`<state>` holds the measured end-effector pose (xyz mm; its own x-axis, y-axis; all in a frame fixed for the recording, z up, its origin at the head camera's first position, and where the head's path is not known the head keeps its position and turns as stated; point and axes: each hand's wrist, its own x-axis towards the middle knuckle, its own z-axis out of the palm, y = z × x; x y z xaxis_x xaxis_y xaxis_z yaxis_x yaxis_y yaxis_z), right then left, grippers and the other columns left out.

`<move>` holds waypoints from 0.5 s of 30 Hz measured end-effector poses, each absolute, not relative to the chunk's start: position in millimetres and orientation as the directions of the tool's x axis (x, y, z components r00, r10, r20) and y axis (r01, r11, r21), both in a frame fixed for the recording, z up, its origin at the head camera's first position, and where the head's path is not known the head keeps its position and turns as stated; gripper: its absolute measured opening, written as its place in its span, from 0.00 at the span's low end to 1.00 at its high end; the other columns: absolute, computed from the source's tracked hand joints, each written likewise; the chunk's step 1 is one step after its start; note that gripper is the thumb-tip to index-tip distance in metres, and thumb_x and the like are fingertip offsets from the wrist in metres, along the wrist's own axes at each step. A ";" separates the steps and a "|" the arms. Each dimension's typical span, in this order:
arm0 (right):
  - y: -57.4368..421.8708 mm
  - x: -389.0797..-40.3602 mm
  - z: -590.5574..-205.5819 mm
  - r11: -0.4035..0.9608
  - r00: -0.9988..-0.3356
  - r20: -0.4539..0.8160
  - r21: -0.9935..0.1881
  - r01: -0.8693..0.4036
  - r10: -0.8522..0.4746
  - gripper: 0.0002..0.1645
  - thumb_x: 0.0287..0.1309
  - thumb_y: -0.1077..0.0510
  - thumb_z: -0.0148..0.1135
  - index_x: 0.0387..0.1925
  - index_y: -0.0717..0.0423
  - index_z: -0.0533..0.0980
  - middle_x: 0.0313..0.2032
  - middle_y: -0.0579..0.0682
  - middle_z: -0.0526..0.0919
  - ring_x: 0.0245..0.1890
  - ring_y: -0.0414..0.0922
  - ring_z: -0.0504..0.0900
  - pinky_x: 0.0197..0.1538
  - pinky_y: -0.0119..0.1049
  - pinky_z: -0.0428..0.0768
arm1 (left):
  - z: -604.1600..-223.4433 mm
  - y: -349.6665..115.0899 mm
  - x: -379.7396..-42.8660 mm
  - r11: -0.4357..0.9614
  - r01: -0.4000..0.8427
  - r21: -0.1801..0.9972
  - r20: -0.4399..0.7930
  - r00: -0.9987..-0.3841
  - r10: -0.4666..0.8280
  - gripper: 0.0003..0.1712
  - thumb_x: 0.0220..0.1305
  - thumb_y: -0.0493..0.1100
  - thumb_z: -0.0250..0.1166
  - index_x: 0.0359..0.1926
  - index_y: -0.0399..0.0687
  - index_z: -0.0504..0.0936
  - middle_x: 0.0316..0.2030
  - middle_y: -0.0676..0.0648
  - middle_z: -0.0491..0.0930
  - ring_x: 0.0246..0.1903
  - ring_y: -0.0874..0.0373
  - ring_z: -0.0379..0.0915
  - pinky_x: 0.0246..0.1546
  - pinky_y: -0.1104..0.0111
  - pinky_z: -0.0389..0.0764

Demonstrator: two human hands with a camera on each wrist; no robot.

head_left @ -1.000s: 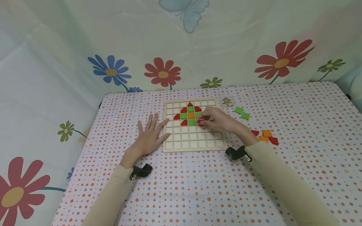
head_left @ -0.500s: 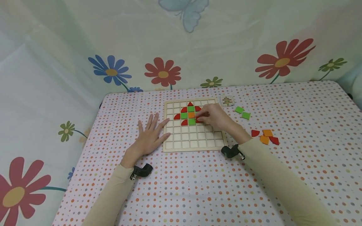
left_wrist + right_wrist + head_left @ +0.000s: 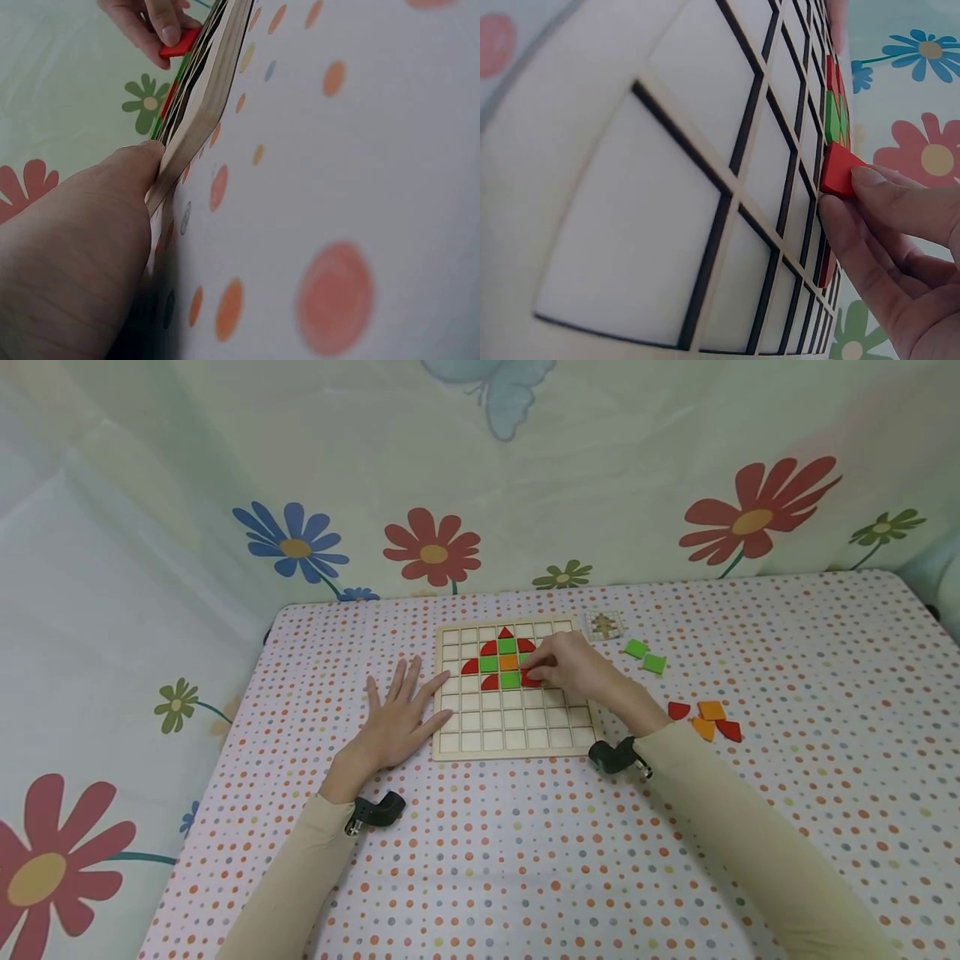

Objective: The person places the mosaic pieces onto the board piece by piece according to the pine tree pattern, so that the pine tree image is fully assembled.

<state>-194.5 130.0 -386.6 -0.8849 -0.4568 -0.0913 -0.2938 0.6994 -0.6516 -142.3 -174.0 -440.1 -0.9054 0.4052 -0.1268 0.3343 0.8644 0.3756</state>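
Observation:
My right hand pinches a red quarter-circle tile between thumb and fingers. The tile sits at a cell of the wooden grid board, just right of a lower green square; in the right wrist view it looks slightly raised. Spread beside the board's left edge, my left hand touches that edge with its thumb and index finger. Laid in the grid are a red triangle, an orange square, and several green squares and red quarter circles. Fingers partly cover the pattern's right side.
A small pattern card lies by the board's upper right corner. Two loose green squares are near it. Farther right lie orange tiles and red tiles. A dotted cloth covers the table.
My right hand has moved slightly left and up, bringing the red tile from above the board to the cell beside the green square. The left hand has stayed in place.

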 end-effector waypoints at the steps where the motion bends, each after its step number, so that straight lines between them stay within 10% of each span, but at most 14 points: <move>1: 130.1 -194.5 -385.8 0.702 -0.884 -0.096 -0.650 -0.292 -0.457 0.11 0.67 0.71 0.66 0.48 0.68 0.87 0.46 0.63 0.87 0.46 0.56 0.85 0.47 0.45 0.84 | -440.0 -173.9 -142.3 0.863 0.335 0.378 -0.127 -0.905 0.406 0.40 0.80 0.65 0.49 0.85 0.61 0.51 0.84 0.40 0.30 0.82 0.42 0.18 0.70 0.30 0.19; 15: 116.0 -189.9 -383.0 0.733 -0.843 -0.047 -0.520 -0.438 -0.536 0.11 0.65 0.74 0.65 0.47 0.72 0.86 0.44 0.64 0.86 0.46 0.58 0.85 0.47 0.44 0.86 | -440.0 -174.6 -143.0 0.865 0.332 0.376 -0.129 -0.906 0.404 0.40 0.80 0.65 0.48 0.85 0.60 0.51 0.84 0.40 0.31 0.82 0.42 0.19 0.69 0.30 0.19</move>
<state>-189.9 116.0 -383.0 -0.8427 -0.5364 -0.0474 -0.4376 0.7335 -0.5201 -143.0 -174.6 -440.0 -0.9056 0.4039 -0.1294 0.3321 0.8651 0.3759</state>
